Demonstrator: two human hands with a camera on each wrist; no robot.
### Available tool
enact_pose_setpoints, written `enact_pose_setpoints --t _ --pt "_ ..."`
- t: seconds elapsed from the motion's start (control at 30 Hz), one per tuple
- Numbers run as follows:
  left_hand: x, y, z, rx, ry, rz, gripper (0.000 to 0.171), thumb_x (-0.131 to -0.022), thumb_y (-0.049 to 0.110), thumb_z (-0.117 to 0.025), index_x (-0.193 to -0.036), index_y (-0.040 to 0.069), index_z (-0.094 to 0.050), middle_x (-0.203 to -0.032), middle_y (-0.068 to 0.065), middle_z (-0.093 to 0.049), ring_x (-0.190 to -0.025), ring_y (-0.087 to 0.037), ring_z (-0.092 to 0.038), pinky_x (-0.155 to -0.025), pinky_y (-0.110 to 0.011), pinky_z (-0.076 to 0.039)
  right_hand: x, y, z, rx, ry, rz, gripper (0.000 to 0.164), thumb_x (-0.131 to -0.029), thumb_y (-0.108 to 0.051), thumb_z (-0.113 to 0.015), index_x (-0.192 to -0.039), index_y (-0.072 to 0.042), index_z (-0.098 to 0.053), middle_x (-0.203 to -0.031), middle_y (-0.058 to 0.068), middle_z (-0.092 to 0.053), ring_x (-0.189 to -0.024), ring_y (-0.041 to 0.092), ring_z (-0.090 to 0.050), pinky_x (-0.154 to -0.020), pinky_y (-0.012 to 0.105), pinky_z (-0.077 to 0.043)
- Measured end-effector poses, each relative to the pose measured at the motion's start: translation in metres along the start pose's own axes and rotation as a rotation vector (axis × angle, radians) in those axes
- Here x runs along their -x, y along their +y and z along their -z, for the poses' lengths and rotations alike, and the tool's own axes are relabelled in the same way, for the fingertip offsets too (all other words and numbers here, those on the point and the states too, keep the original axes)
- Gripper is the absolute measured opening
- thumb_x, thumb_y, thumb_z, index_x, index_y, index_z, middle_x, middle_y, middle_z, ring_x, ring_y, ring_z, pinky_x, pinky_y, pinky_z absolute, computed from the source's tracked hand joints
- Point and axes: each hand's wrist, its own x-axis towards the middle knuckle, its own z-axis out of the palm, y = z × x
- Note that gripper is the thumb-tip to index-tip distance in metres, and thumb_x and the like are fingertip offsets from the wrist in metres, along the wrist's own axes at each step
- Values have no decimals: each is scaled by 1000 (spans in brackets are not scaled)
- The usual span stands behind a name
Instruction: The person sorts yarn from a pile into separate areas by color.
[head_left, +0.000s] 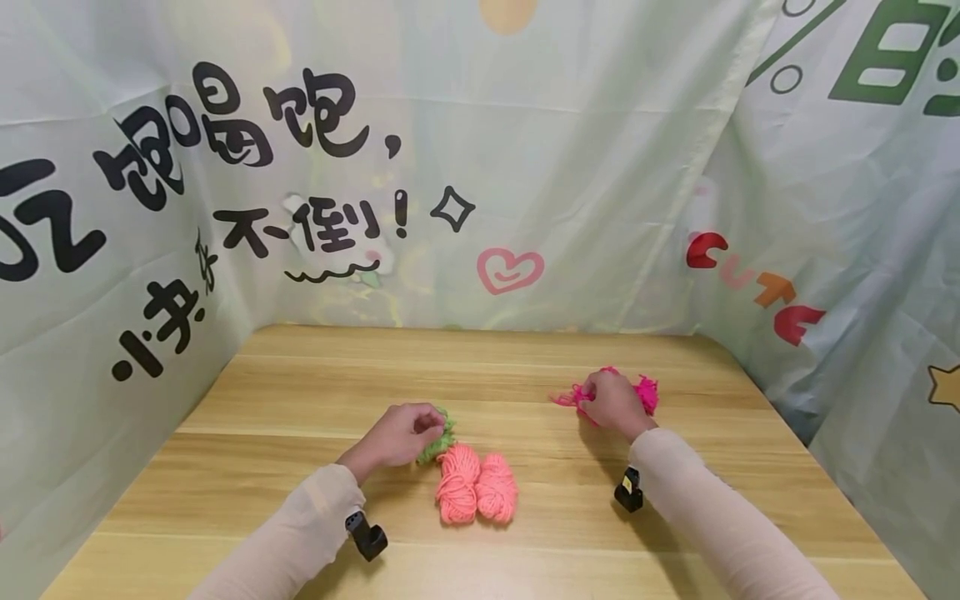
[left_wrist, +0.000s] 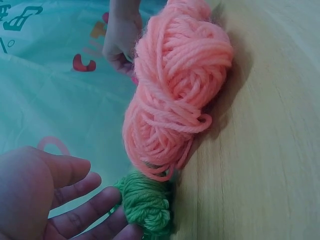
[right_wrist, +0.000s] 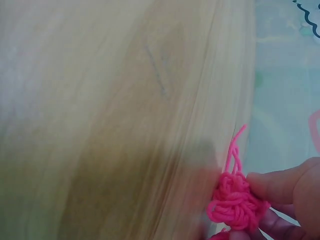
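Note:
My left hand (head_left: 397,435) is beside a small bundle of green yarn (head_left: 437,448), left of centre on the table. In the left wrist view its fingers are spread and loosely bent, with fingertips (left_wrist: 117,197) right at the green yarn's side. Close by lies a coral-pink skein of yarn (head_left: 458,485), twisted into two plump lobes. Farther back on the right, my right hand (head_left: 617,405) grips a tangled bundle of hot-pink yarn (head_left: 647,393). The right wrist view shows thumb and fingers pinching this yarn (right_wrist: 235,206), a loose strand sticking out.
The wooden table (head_left: 300,375) carries all the yarn. A pale printed cloth (head_left: 600,167) hangs along its back and sides. Each wrist wears a small black camera, one by the left sleeve (head_left: 307,517) and one by the right sleeve (head_left: 712,517).

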Motion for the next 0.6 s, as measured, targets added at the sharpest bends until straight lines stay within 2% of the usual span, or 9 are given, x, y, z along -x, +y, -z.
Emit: enact_pose_setpoints --t 0.23,0.47,0.6 --pt "0 -1 0 -2 1 -14 11 -96 12 -62 -104 7 -67 -92 4 -64 -85 -13 -58 -78 -36 -50 1 -1 4 -4 -31 -52 14 -82 -6 -74 -92 -2 -66 -89 10 -63 -78 26 -56 -72 40 -52" --pt "0 -3 -1 3 3 -19 11 -96 12 -61 -104 8 -67 -93 4 -65 -87 -14 -59 -80 -38 -50 1 1 7 -3 -22 -55 19 -80 -6 -75 -95 0 -64 -88 10 -62 -78 26 -55 -74 40 -51" --pt "0 -4 0 8 3 -9 12 -96 13 -61 -105 8 -67 -94 4 -65 -89 -15 -59 -82 -39 -50 2 1 9 -22 -26 -54 23 -83 -9 -73 -101 3 -64 -92 13 -63 -80 27 -56 -77 43 -51"
